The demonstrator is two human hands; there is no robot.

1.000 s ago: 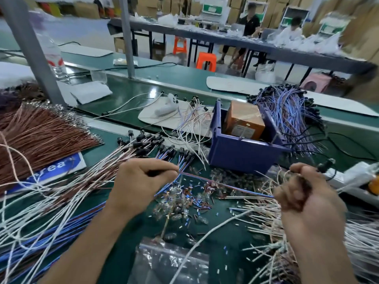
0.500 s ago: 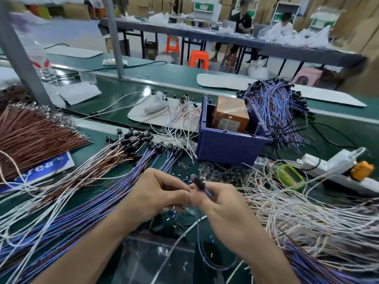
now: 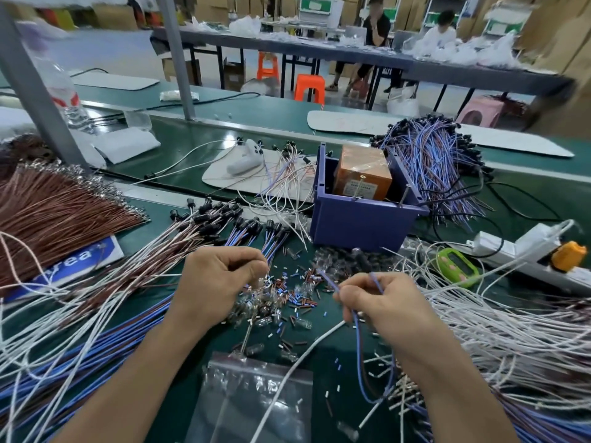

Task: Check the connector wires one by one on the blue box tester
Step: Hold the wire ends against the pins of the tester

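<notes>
The blue box tester (image 3: 358,225) stands at the middle of the green bench with an orange unit (image 3: 363,174) inside it. In front of it my right hand (image 3: 380,306) pinches a blue connector wire (image 3: 359,353) that loops down below the wrist. My left hand (image 3: 217,279) hovers with curled fingers over a scatter of small clear bulbs and sleeve bits (image 3: 271,302); whether it holds one is hidden. A fan of black-tipped connector wires (image 3: 224,219) lies left of the box.
A brown wire bundle (image 3: 54,215) lies far left, a white wire heap (image 3: 499,340) on the right, a blue-violet bundle (image 3: 431,164) behind the box. A clear bag (image 3: 252,398) sits near the front edge. A white power strip (image 3: 527,251), green timer (image 3: 457,266) and metal post (image 3: 35,87) stand around.
My hands, joined at the middle half a second ago, have separated. The right keeps the blue wire, and the left has moved over the bulb scatter.
</notes>
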